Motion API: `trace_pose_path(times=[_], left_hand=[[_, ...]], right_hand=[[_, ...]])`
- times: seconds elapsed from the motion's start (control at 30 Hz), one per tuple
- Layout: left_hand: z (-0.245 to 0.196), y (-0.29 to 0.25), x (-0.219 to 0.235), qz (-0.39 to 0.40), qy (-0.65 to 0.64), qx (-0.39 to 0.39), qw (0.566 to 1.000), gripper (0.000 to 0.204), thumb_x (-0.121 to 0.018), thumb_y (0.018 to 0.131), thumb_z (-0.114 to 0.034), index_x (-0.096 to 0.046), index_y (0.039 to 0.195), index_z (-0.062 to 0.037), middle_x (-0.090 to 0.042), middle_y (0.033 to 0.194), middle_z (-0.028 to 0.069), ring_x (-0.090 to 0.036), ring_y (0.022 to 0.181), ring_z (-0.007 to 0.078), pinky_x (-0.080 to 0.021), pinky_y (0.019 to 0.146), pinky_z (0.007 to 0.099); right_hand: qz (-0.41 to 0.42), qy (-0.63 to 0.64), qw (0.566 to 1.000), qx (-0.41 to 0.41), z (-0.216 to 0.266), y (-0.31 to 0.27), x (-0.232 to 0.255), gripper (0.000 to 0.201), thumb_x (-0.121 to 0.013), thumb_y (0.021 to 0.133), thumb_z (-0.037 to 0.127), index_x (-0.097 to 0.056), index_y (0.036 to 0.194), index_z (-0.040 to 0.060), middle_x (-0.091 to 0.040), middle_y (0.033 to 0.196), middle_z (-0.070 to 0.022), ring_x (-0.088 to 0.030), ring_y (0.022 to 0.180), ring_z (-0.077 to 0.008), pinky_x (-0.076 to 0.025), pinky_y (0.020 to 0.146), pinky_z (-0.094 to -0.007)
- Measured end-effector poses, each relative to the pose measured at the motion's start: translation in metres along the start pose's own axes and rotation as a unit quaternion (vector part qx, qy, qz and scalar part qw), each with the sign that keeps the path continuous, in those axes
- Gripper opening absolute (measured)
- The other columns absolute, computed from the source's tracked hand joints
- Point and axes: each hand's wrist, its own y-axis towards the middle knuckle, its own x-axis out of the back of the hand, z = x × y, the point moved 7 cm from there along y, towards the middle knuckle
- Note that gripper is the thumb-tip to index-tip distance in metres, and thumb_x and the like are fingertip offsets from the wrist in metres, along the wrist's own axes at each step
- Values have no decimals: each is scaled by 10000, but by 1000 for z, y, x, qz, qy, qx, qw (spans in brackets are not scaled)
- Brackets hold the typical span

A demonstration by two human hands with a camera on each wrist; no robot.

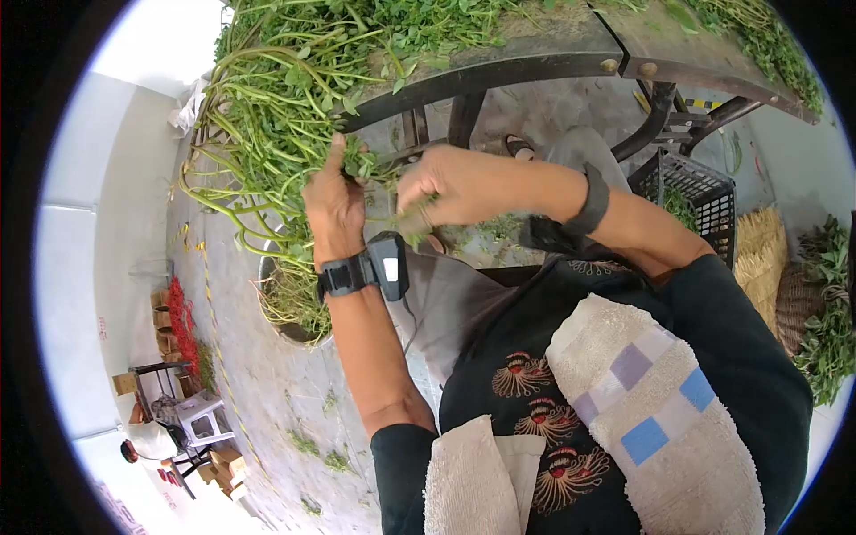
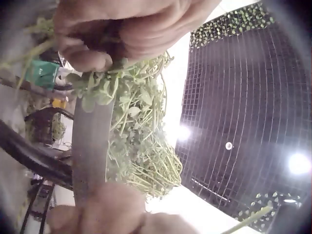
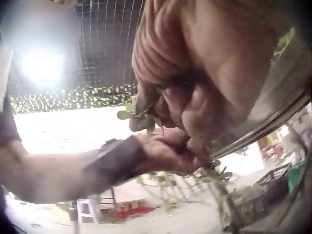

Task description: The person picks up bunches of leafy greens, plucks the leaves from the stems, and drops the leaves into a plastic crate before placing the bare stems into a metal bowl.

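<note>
Greens [image 1: 267, 125] lie heaped on the left end of the table [image 1: 553, 40] and spill over its curved front edge, their stems drooping beside your left hand [image 1: 337, 205]. That hand grips a leafy bunch [image 1: 359, 162], thumb standing upright, just on your side of the edge and touching the hanging heap. Your right hand [image 1: 450, 185] is close beside it, fingers curled in and pinching a leafy sprig [image 3: 140, 116] that pokes out past them in the right wrist view. Blur clouds the fingertips, so you probably can't tell from here whether any one stem runs through both hands.

Watch the table's edge: it arcs just ahead of your right knuckles. Between it and your lap you have a gap, with leaf-strewn floor [image 1: 259, 383] showing beneath your hands; a bent dark leg [image 1: 655, 120] bounds that gap on the right. Beyond your right forearm stands a black crate [image 1: 720, 214] with cut leaves inside. On the other side, a bucket [image 1: 266, 270] full of stems sits near your left forearm, its rim taking up the nearest room. Past it, the floor widens toward a white stool [image 1: 203, 419].
</note>
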Motion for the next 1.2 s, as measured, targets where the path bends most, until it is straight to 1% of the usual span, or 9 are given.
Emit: trace_pose_path(times=[0.07,0.13,0.27,0.43,0.6,0.7,0.9,1.07,1.2], left_hand=[[-3,-4,-3,12,17,-1,1000,178,-656,842,-129,-576,965,-29,-609,856,66,-596,743,172,-493,624,295],[-7,-9,-6,40,23,14,999,288,-695,809,-129,-550,983,48,-624,827,104,-606,671,189,-461,490,286],[-9,-16,-7,89,23,77,993,169,-645,852,-180,-585,940,-49,-600,808,15,-580,687,120,-437,523,240],[-13,-24,-7,65,24,91,993,150,-598,877,-172,-573,951,-44,-591,779,19,-562,656,105,-396,451,223],[-11,-24,-11,143,1,108,984,172,-592,877,-209,-570,945,-53,-608,754,15,-552,601,90,-334,397,219],[-17,-34,-8,83,55,73,992,206,-596,875,-219,-561,955,-32,-607,760,33,-555,601,97,-331,392,222],[-14,-43,17,49,126,-8,991,242,-624,860,-202,-554,911,24,-601,733,78,-547,548,112,-329,379,213],[-19,-55,28,-36,116,-153,981,227,-611,869,-181,-557,924,32,-626,778,109,-540,501,105,-347,375,201],[-1,-58,37,-57,153,-95,982,238,-629,862,-214,-587,899,17,-628,715,77,-507,453,87,-336,373,190]], right_hand=[[53,27,998,1,0,-17,3,270,-619,836,240,-633,842,-29,-581,689,-116,-541,590,-151,-417,496,-294],[-58,315,909,-268,-58,-38,17,282,-598,861,265,-610,891,-16,-638,799,-117,-554,574,-161,-349,411,-235],[-161,550,777,-260,-94,-47,17,208,-573,879,215,-596,950,22,-638,861,-69,-591,589,-123,-318,360,-187],[-132,507,818,-238,-100,-23,2,261,-576,862,166,-585,1073,11,-625,844,-52,-592,624,-121,-308,367,-185],[-37,336,913,-227,-83,3,-19,344,-609,824,164,-579,1130,11,-490,634,9,-410,510,-58,-259,385,-205],[10,188,957,-222,-85,12,-38,298,-652,803,177,-612,1046,9,-421,568,36,-316,448,-51,-216,380,-217],[35,454,845,-280,-81,-7,-37,245,-664,820,222,-604,937,15,-449,605,50,-306,423,-40,-220,375,-223],[10,461,841,-283,-85,-9,-38,224,-659,834,222,-592,928,31,-437,610,62,-321,429,-28,-216,367,-202],[-10,438,846,-304,-72,-11,-30,174,-642,842,177,-549,805,35,-475,615,17,-346,432,-46,-223,362,-210]])
